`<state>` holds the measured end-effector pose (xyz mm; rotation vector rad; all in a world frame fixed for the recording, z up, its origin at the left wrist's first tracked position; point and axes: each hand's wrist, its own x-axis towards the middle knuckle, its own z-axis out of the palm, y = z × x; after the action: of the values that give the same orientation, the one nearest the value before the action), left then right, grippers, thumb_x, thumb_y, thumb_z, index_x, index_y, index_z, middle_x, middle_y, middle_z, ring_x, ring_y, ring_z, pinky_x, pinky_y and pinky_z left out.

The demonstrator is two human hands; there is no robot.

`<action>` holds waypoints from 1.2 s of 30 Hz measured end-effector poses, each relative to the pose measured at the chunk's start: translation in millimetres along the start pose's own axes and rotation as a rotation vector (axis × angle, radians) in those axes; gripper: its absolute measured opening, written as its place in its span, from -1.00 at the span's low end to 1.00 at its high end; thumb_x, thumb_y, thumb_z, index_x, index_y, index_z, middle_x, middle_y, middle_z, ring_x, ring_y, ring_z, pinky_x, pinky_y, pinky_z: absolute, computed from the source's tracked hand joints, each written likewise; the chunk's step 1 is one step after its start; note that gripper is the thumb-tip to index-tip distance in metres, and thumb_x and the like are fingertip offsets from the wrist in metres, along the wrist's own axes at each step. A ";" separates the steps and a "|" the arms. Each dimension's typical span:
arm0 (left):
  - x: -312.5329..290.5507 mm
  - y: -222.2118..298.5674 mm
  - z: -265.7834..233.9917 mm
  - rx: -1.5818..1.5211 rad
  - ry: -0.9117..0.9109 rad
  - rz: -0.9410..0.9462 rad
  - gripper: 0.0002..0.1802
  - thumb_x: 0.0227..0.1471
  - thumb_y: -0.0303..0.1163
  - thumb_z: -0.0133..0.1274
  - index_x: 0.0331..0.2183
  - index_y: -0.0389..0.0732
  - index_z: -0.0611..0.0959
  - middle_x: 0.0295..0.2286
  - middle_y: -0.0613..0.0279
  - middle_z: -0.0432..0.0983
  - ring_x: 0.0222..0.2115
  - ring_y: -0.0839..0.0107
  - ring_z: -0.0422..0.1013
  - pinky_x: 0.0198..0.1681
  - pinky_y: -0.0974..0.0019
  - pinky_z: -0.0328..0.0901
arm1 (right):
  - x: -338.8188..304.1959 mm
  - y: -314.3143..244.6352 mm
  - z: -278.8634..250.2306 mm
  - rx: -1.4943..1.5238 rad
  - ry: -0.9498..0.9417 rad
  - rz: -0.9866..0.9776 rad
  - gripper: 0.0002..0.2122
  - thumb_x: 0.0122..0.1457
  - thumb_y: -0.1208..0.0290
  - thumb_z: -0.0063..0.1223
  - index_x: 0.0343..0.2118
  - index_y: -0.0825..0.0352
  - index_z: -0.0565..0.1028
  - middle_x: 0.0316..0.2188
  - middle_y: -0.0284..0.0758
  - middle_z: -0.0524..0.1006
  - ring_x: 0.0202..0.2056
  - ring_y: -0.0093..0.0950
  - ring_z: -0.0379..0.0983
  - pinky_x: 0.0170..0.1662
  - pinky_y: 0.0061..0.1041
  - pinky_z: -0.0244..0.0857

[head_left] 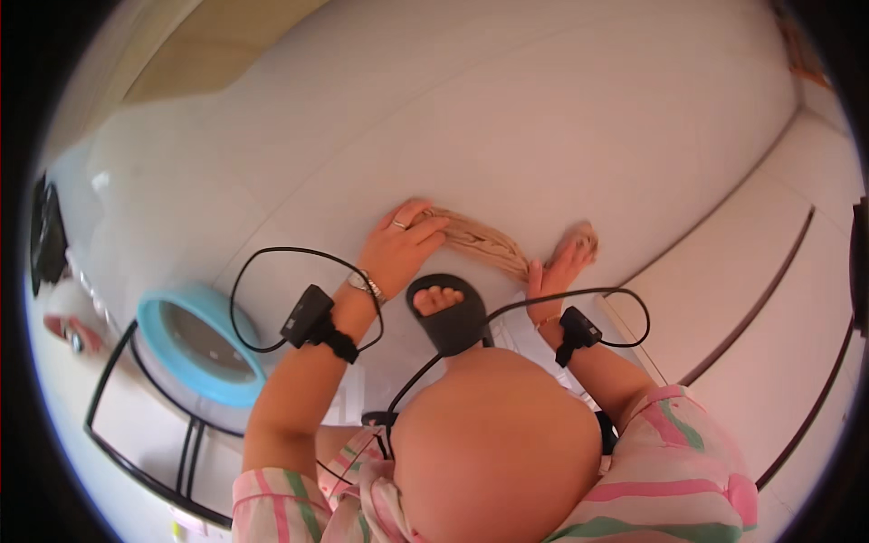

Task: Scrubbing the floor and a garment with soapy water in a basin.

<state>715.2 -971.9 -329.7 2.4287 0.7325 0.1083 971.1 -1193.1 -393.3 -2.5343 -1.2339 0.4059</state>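
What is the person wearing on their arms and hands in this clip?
Both forearms are bare. Each carries a small black device on a black strap: left forearm device, right forearm device, each with a thin black cable looping off. The left hand has a ring and a silver wristwatch; the right hand has a thin bracelet. Pink, green and white striped sleeves cover the upper arms.

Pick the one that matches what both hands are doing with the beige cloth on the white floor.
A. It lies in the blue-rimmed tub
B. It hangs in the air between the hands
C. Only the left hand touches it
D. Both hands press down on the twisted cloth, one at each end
D: the left hand grips one end of the twisted beige cloth and the right hand presses the other end onto the white floor.
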 end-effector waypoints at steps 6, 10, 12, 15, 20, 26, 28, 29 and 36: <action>-120.4 -29.9 3.4 0.128 0.275 -0.392 -0.80 -0.05 -0.43 0.10 -0.29 -0.03 0.68 -0.10 0.48 0.53 0.01 0.26 0.36 0.00 0.09 0.35 | 79.7 -183.6 65.3 0.096 -0.052 -0.667 -0.24 0.14 0.03 0.14 0.25 0.50 0.19 0.31 0.25 0.02 0.32 0.33 -0.18 0.35 0.18 -0.23; -200.2 -46.1 -3.6 0.201 0.364 -0.611 -0.84 -0.06 -0.49 0.09 -0.34 -0.05 0.64 -0.19 0.39 0.52 -0.10 0.20 0.39 -0.10 0.07 0.35 | 88.2 -301.7 106.4 0.128 -0.052 -0.961 -0.27 0.08 0.02 0.23 0.22 0.39 0.28 0.33 0.11 0.07 0.34 0.19 -0.09 0.36 0.06 -0.13; -237.4 -46.7 1.2 0.195 0.383 -0.686 -0.83 -0.07 -0.52 0.09 -0.35 -0.07 0.62 -0.21 0.34 0.51 -0.15 0.16 0.40 -0.14 0.06 0.35 | 69.3 -352.9 126.3 0.156 -0.073 -1.081 -0.28 0.06 0.02 0.25 0.21 0.35 0.30 0.34 0.06 0.08 0.34 0.13 -0.07 0.37 0.01 -0.11; -309.1 -34.7 1.5 0.126 0.233 -0.830 -0.92 0.01 -0.45 0.07 -0.35 -0.12 0.57 -0.29 0.19 0.45 -0.19 0.10 0.42 -0.17 0.08 0.38 | -1.7 -430.7 153.1 0.165 -0.226 -1.337 -0.28 0.02 0.02 0.29 0.21 0.25 0.33 0.34 -0.05 0.14 0.36 0.01 -0.03 0.40 -0.09 -0.11; -396.2 -14.0 8.2 0.004 0.119 -0.959 -0.82 -0.10 -0.51 0.12 -0.34 -0.10 0.56 -0.26 0.10 0.43 -0.25 -0.02 0.43 -0.19 -0.01 0.41 | -140.1 -491.8 180.1 0.360 -0.496 -1.593 -0.39 0.02 0.15 0.31 0.13 0.28 0.41 0.30 -0.10 0.21 0.36 -0.05 0.00 0.40 -0.14 -0.09; -395.3 -25.9 -0.5 -0.243 -0.048 -0.911 -0.86 -0.10 -0.50 0.09 -0.38 -0.12 0.62 -0.27 0.04 0.50 -0.22 -0.05 0.46 -0.12 0.00 0.40 | -170.2 -470.9 200.0 0.464 -0.816 -2.075 -0.68 -0.03 0.38 0.21 -0.15 0.25 0.53 0.09 -0.33 0.46 0.23 -0.32 0.26 0.28 -0.24 0.15; -380.2 -28.2 -1.5 -0.286 -0.106 -0.858 -0.83 -0.12 -0.53 0.06 -0.38 -0.13 0.63 -0.35 0.01 0.52 -0.27 -0.03 0.47 -0.12 0.02 0.38 | -145.7 -463.1 200.1 0.527 -0.797 -2.158 -0.82 -0.01 0.44 0.12 -0.29 0.19 0.52 0.03 -0.37 0.50 0.17 -0.30 0.33 0.25 -0.24 0.20; -368.7 -33.5 -1.5 -0.289 -0.111 -0.846 -0.83 -0.12 -0.53 0.06 -0.38 -0.13 0.63 -0.35 0.01 0.52 -0.27 -0.03 0.47 -0.12 0.02 0.38 | -122.9 -458.3 201.2 0.518 -0.796 -2.147 -0.82 -0.01 0.44 0.12 -0.29 0.19 0.52 0.03 -0.37 0.50 0.17 -0.30 0.33 0.25 -0.24 0.20; -232.0 -72.9 -54.5 -0.086 0.145 -0.650 -0.74 -0.11 -0.55 0.08 -0.27 -0.12 0.59 -0.25 0.09 0.48 -0.19 0.00 0.42 -0.13 0.00 0.39 | 102.5 -399.7 167.1 0.216 0.156 -1.282 -0.70 0.03 0.43 0.11 -0.11 0.16 0.54 0.06 -0.30 0.47 0.13 -0.15 0.33 0.09 -0.15 0.25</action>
<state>471.3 -1016.9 -305.5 2.0031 1.5056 0.0535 684.3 -852.9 -407.8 -1.1525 -2.2085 0.0104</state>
